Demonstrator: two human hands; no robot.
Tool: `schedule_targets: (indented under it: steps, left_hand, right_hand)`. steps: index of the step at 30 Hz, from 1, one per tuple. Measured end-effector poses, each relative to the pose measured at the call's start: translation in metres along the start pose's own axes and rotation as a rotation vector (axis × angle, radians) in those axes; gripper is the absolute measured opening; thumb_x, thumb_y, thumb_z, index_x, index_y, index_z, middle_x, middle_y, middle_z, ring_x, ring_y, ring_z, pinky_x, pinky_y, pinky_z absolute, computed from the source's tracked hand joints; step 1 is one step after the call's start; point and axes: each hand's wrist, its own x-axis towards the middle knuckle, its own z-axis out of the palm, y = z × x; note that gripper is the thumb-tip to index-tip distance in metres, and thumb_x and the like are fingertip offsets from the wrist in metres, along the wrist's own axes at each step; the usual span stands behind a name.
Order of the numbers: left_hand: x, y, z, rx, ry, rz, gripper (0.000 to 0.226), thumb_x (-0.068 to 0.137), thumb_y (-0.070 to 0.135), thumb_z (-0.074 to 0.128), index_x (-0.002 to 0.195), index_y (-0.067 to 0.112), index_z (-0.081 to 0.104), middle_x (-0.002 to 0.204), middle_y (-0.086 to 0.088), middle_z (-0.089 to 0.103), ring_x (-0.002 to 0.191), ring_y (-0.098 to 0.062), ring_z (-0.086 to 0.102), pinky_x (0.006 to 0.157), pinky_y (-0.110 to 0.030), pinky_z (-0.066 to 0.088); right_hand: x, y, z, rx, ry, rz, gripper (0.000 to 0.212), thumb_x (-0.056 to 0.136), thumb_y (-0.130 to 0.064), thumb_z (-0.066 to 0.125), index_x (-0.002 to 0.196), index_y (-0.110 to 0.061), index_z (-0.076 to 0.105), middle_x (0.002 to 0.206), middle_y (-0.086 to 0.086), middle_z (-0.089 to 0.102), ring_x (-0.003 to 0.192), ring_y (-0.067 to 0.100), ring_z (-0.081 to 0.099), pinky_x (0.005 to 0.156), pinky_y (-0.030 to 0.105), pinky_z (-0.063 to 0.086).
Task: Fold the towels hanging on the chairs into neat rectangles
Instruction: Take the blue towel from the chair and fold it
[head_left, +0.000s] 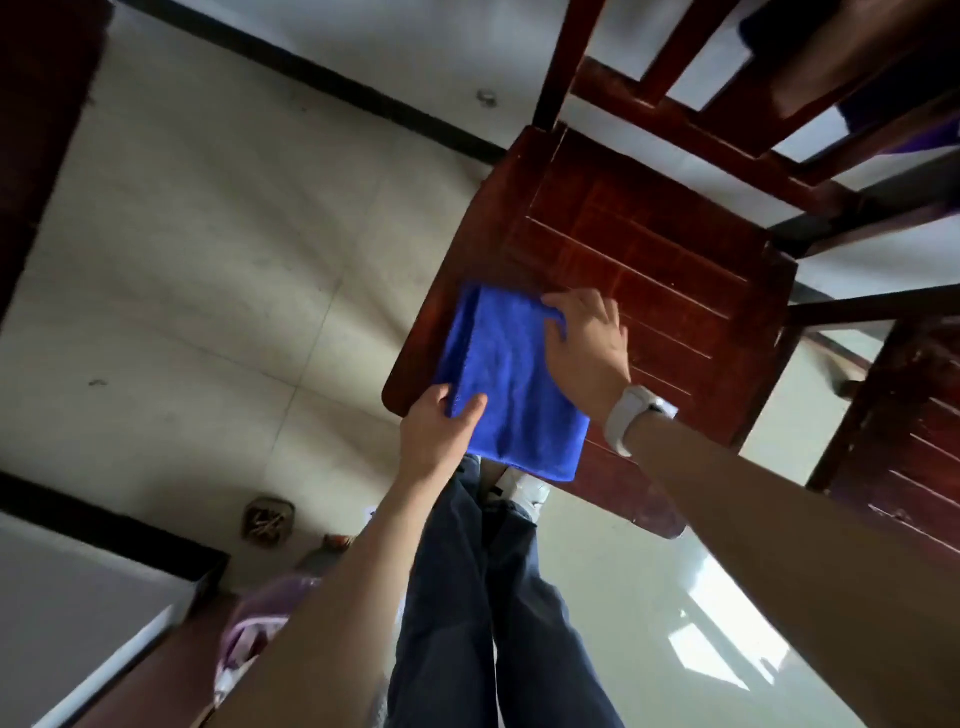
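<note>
A dark wooden chair (649, 249) filled the view toward one o'clock, its seat serving as the folding surface. On the seat's seven-o'clock corner lay the blue towel (511, 379), already a folded rectangle. The right hand (587, 348) pinched its far edge at twelve o'clock, apparently to square it, while the left hand (436, 436) gripped the near corner, likely steadying it.

White wristband (631, 415), small basket (269, 519) on tiled floor (208, 260)
</note>
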Motion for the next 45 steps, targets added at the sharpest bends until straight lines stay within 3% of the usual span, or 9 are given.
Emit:
schedule_targets:
  steps: [7,12,18,22,25,28,38,41,45]
  left_hand:
    - [-0.007,-0.010,0.005,0.105,0.131,0.185,0.034,0.092,0.017,0.050,0.123,0.006,0.056,0.120,-0.013,0.063,0.113,-0.028,0.056,0.095,-0.031,0.040]
    - [-0.004,-0.013,0.000,-0.026,0.274,0.123,0.022,0.091,0.015,0.049,0.106,0.005,0.062,0.095,-0.013,0.068,0.091,-0.028,0.060,0.070,-0.023,0.036]
    - [0.009,-0.016,-0.005,0.102,0.281,0.061,0.019,0.087,0.023,0.051,0.099,0.010,0.060,0.094,-0.011,0.063,0.092,-0.032,0.059,0.081,-0.038,0.046]
    - [0.005,-0.017,-0.002,0.510,0.425,0.476,0.039,0.080,0.023,0.047,0.116,0.009,0.054,0.117,-0.013,0.059,0.108,-0.033,0.056,0.085,-0.042,0.046]
    - [0.014,-0.012,0.009,0.781,0.300,0.755,0.045,0.086,0.023,0.042,0.130,0.013,0.045,0.139,-0.012,0.047,0.129,-0.030,0.044,0.100,-0.045,0.039]
    - [0.034,-0.012,0.018,0.930,0.177,0.826,0.051,0.089,0.032,0.038,0.135,0.010,0.040,0.144,-0.012,0.041,0.134,-0.030,0.037,0.104,-0.050,0.037]
    - [0.044,-0.023,0.017,1.023,0.185,0.839,0.061,0.087,0.042,0.040,0.139,0.012,0.032,0.148,-0.013,0.033,0.139,-0.030,0.026,0.106,-0.056,0.028]
    - [0.043,-0.008,0.006,1.018,0.206,0.934,0.056,0.083,0.035,0.046,0.133,0.011,0.041,0.145,-0.016,0.039,0.134,-0.033,0.033,0.105,-0.059,0.027]
    - [0.054,0.033,0.005,1.095,0.152,1.053,0.052,0.085,0.030,0.043,0.134,0.014,0.041,0.144,-0.011,0.041,0.135,-0.032,0.034,0.104,-0.061,0.028]
  right_hand:
    - [0.038,-0.007,0.012,-0.284,-0.143,-0.099,0.037,0.094,-0.028,0.043,0.127,-0.014,0.049,0.131,0.008,0.047,0.125,0.026,0.036,0.104,0.044,0.024]
    - [0.036,-0.020,0.019,-0.148,-0.099,-0.133,0.030,0.094,-0.022,0.043,0.120,-0.010,0.049,0.127,0.010,0.046,0.110,0.030,0.052,0.100,0.044,0.028]
    - [0.042,-0.017,0.023,-0.187,-0.017,-0.114,0.034,0.092,-0.026,0.046,0.123,-0.013,0.050,0.127,0.012,0.046,0.117,0.029,0.045,0.098,0.046,0.031]
    - [0.024,-0.005,0.017,-0.199,0.302,-0.398,0.036,0.085,-0.014,0.041,0.116,-0.009,0.058,0.115,0.013,0.058,0.105,0.026,0.050,0.096,0.049,0.037]
    - [0.001,0.020,0.027,-0.470,0.391,-0.521,0.040,0.082,-0.007,0.042,0.120,-0.006,0.055,0.121,0.014,0.059,0.119,0.025,0.047,0.107,0.052,0.030]
    - [-0.015,0.041,0.048,-0.770,0.252,-0.491,0.045,0.086,-0.020,0.041,0.129,-0.006,0.047,0.137,0.019,0.048,0.129,0.033,0.044,0.107,0.052,0.030]
    - [-0.014,0.071,0.056,-0.593,0.148,-0.544,0.052,0.088,-0.031,0.039,0.137,-0.014,0.037,0.143,0.021,0.039,0.134,0.034,0.036,0.113,0.048,0.021]
    - [-0.040,0.077,0.044,-0.241,0.249,-0.355,0.046,0.085,-0.024,0.044,0.129,-0.007,0.043,0.134,0.021,0.047,0.126,0.031,0.040,0.107,0.042,0.030]
    - [-0.075,0.072,0.042,0.116,0.072,0.368,0.049,0.080,-0.044,0.053,0.113,-0.008,0.053,0.106,0.012,0.059,0.104,0.031,0.050,0.090,0.041,0.039]
